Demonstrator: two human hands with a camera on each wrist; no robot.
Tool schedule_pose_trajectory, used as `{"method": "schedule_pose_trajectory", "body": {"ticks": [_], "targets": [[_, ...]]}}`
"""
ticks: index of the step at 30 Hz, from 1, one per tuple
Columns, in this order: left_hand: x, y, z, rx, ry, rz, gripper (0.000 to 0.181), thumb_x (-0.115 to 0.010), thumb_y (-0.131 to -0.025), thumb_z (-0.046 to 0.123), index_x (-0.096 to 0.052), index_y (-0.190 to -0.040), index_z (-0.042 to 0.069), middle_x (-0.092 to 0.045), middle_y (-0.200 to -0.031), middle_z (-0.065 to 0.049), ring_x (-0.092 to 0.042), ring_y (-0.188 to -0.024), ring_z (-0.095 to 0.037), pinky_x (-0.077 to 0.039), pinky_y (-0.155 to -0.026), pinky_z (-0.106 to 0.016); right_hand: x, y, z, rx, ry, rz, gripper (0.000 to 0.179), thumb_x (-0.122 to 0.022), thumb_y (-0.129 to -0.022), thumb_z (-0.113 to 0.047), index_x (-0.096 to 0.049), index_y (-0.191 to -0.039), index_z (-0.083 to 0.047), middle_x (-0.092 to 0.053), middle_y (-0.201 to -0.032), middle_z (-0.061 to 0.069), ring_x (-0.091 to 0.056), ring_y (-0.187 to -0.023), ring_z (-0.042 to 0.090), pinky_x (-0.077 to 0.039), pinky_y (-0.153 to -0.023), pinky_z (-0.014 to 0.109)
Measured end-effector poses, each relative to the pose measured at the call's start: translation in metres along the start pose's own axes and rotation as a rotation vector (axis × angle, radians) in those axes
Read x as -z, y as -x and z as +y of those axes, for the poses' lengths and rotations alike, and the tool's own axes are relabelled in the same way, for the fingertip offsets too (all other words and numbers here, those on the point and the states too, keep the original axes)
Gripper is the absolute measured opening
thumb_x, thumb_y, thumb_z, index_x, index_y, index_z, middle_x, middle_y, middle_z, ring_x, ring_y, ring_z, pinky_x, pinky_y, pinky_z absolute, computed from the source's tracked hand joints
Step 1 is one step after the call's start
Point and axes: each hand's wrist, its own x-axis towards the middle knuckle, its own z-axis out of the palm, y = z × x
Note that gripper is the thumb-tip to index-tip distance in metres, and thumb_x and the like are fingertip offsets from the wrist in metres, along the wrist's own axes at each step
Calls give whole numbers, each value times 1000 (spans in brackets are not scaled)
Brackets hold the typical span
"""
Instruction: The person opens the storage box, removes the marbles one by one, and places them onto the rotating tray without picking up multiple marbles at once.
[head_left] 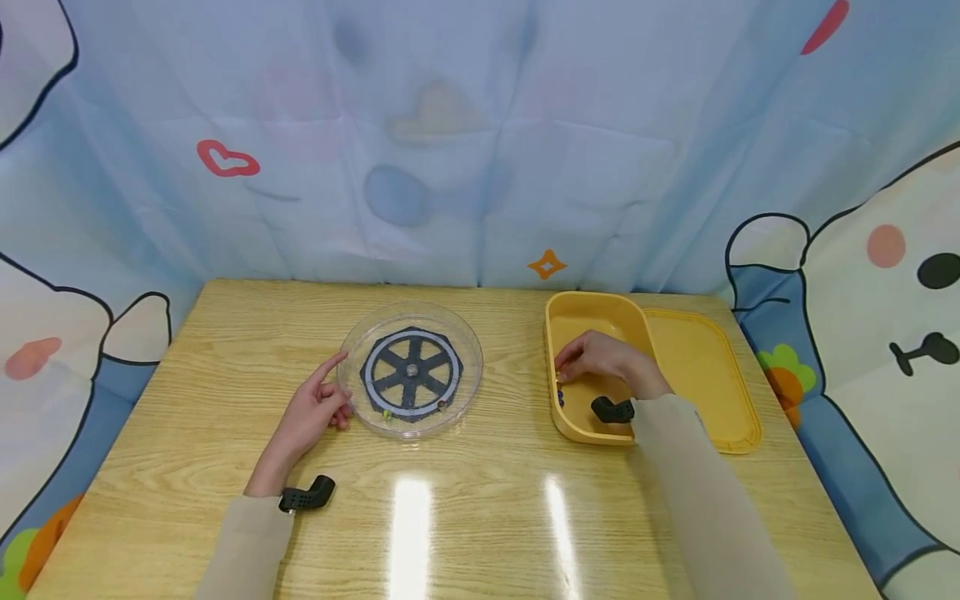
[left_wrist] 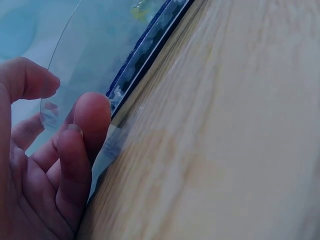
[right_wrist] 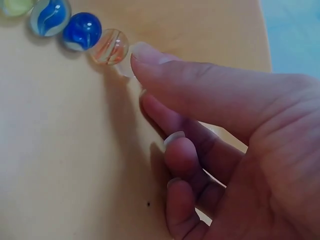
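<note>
A clear round dish point(head_left: 463, 333) lies on the table, with a dark six-spoked wheel shape point(head_left: 410, 393) visible at its middle. Inside it are a yellow-green marble point(head_left: 387, 413) and a dark reddish marble point(head_left: 442, 405). My left hand point(head_left: 311, 410) touches the dish's left rim from outside with its fingers. Down inside a yellow bin point(head_left: 592, 427), my right hand point(head_left: 600, 357) pinches a clear marble point(right_wrist: 127, 69), mostly hidden behind the thumb. Beside it run an orange-streaked marble point(right_wrist: 111, 47), a blue marble point(right_wrist: 82, 31) and a blue-white marble point(right_wrist: 50, 18).
A flat yellow lid point(head_left: 701, 375) lies against the bin's right side. The wooden table point(head_left: 480, 500) ends at a printed curtain point(head_left: 480, 167) along the back. At the corner of the right wrist view is a yellowish marble point(right_wrist: 16, 6).
</note>
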Motion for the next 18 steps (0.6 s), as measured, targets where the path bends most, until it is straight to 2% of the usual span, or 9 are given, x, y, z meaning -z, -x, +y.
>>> {"method": "schedule_pose_trajectory", "body": {"ticks": [8,18], "targets": [[-1,0,2,1,10,-7,63,-53,-99,0,-32,-156,13,-62,-74,-15,-59,-56,-18,-53,-55,-28,-1,-2,1,-21,74,15,17,-78,-86,-17,-78,-100,-5,-74,-94,1,-61,-89,16,-46,-87,32],[-1,1,4,13,25,-1,63,-54,-99,0,-32,-156,15,-63,-74,-15,-59,-56,-18,-53,-55,-28,4,2,1,-2,56,18,19,-78,-87,-22,-79,-102,-9,-74,-98,1,-61,-94,18,-45,-88,31]]}}
